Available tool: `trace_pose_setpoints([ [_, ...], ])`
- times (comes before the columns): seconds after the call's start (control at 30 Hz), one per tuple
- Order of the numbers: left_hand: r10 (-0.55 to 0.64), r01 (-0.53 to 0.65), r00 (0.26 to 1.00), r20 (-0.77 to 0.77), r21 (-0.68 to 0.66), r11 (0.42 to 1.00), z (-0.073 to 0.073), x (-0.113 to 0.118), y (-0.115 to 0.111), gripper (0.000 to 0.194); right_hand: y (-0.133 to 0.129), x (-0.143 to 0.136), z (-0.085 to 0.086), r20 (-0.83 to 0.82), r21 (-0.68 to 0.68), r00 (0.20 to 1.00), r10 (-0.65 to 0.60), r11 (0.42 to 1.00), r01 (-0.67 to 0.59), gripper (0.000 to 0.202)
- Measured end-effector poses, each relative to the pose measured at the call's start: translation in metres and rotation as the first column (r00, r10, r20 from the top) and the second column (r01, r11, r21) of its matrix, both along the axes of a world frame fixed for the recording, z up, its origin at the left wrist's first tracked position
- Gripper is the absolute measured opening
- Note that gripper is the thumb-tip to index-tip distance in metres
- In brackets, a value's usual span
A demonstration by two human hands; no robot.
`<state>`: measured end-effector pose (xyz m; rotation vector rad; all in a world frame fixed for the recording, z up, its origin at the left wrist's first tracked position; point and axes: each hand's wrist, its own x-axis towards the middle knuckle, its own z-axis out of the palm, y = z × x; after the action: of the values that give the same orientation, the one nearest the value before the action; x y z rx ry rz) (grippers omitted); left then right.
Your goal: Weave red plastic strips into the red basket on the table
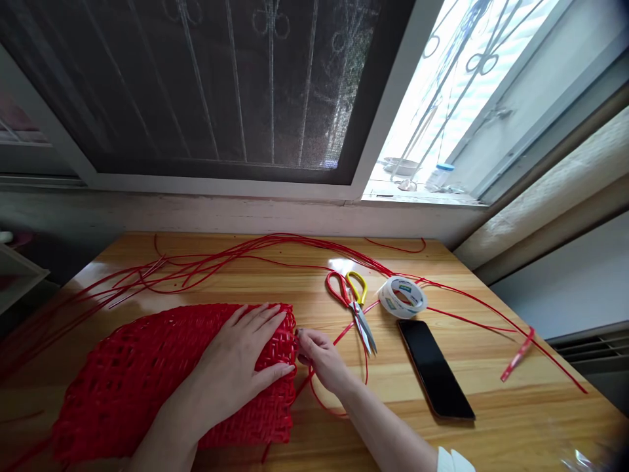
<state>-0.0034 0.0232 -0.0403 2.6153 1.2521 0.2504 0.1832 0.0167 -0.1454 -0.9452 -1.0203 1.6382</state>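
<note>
A red woven piece (132,367) lies on the wooden table (393,406), its straight edge facing right. My left hand (240,357) rests spread over its right part, thumb and fingers apart. Beside that straight edge, my right hand (317,354) is closed in a pinch; whatever is between the fingertips is too small to make out. A thin red strand (324,408) curves on the table below my right hand. Scissors (354,301) with one red and one yellow handle lie to the right of it, blades partly apart.
Long red strands (275,237) run across the back of the table. A tape roll (403,297) sits right of the scissors, with a black phone (435,370) below it. A short red strip (517,357) lies farther right. Behind the table is a window frame (221,185).
</note>
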Motion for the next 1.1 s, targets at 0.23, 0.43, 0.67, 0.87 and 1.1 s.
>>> trace_pose_setpoints([
  [0.23,0.036,-0.036,0.999,0.023,0.005,0.999,-0.001,-0.002,0.002,0.071,0.01,0.022,0.005,0.031,-0.032,0.994,0.1,0.995,-0.099,0.03],
  [0.43,0.002,-0.002,0.998,0.062,0.001,1.0,0.005,-0.007,0.002,0.055,0.009,0.019,-0.007,0.176,0.022,0.972,0.152,0.987,-0.159,0.025],
  [0.67,0.036,-0.038,0.996,0.084,0.019,0.999,-0.002,-0.004,0.004,0.051,0.004,0.011,-0.008,0.17,0.037,0.977,0.126,0.99,-0.134,0.016],
  [0.87,0.067,-0.069,0.991,0.114,0.02,0.997,-0.001,-0.001,0.004,0.044,0.003,0.009,0.004,-0.045,-0.12,0.991,0.124,0.984,-0.129,0.026],
  [1.1,0.14,-0.143,0.981,0.136,0.01,0.99,-0.006,0.004,0.004,0.044,0.008,0.004,0.001,-0.055,-0.131,0.99,0.131,0.982,-0.137,0.03],
])
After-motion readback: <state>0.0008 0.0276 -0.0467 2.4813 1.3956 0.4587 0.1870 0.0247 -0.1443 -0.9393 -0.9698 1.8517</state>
